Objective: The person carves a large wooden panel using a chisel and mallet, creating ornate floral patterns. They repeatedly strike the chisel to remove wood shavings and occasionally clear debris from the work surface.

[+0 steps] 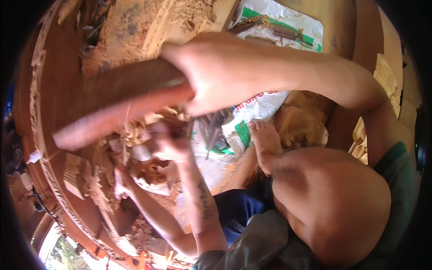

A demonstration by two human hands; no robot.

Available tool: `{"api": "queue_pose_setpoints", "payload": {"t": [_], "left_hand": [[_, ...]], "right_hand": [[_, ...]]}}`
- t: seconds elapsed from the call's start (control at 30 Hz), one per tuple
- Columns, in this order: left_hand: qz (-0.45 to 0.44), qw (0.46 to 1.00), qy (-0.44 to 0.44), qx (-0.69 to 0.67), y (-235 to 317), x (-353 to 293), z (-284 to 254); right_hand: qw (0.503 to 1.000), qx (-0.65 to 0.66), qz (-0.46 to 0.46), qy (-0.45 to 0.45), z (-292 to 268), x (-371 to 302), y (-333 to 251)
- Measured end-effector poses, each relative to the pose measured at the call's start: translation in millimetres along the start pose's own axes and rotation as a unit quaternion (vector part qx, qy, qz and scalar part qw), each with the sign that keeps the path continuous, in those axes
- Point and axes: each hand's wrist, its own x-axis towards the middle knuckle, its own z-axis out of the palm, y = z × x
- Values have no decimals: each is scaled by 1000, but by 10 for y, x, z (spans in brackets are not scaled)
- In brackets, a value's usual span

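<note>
A thick reddish-brown wooden mallet, smeared by motion, stretches leftward from my right hand. The fingers of that hand are wrapped round its near end, high over the work. Lower down, my left hand is closed and blurred above a carved piece of wood with deep curls. What it grips is hidden by blur and by the mallet; a pale rounded spot shows beside it. My bare right foot rests right of the carving, and another bare foot is at its left.
White sacking with green stripes lies right of the carving, with several dark slim tools on it. More slim tools lie on a second white sack. Carved panels, wood chips and a rough wood lump surround me.
</note>
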Motion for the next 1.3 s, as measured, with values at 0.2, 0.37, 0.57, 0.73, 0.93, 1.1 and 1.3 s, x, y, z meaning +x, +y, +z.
{"api": "queue_pose_setpoints", "payload": {"t": [0.2, 0.37, 0.57, 0.73, 0.93, 1.1, 1.3], "left_hand": [[-76, 974, -215, -20, 140, 405, 356], [-186, 822, -478, 247, -308, -801, 346], [-197, 816, -436, 325, -1098, -1870, 334], [-150, 851, -409, 295, -1008, -1673, 620], [-69, 798, -411, 436, -1380, -1257, 1104], [-216, 794, -473, 315, -1170, -1043, 1018], [31, 921, -383, 58, -260, -708, 939]], "right_hand": [[968, 78, 32, 236, -4, -639, 1030], [912, 207, 10, 353, 299, -962, 1330], [922, 228, 23, 312, 399, -1140, 1352], [954, 153, 93, 242, 632, -1347, 1447], [951, 152, 87, 253, 875, -1348, 1520], [930, 229, 109, 267, 1091, -1151, 1649], [930, 202, 34, 304, 628, -1168, 1508]]}}
